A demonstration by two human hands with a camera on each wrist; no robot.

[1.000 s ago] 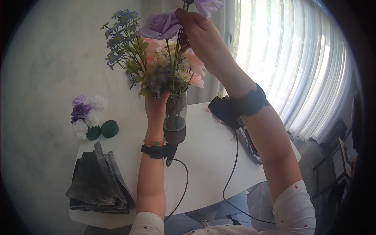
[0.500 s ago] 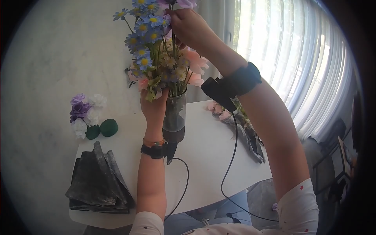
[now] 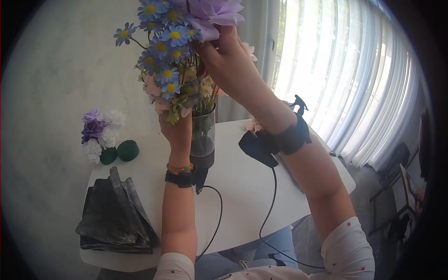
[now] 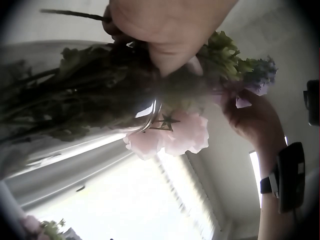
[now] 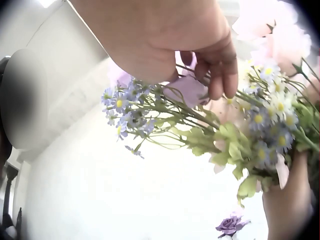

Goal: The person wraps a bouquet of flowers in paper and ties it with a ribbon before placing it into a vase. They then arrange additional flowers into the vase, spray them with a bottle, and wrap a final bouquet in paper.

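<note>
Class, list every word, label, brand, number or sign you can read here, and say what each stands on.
No readable text.
Black device on the right wrist: small pale mark, too blurred to read.
Glass vase: no legible lettering.
Right sleeve: printed stars, no words.

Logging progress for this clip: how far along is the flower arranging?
Seemingly partway. Stems already stand in the glass vase. The left hand grips stems beside its rim; the right hand holds a lilac rose. Purple and white flowers, apart on the left, may remain to add.
</note>
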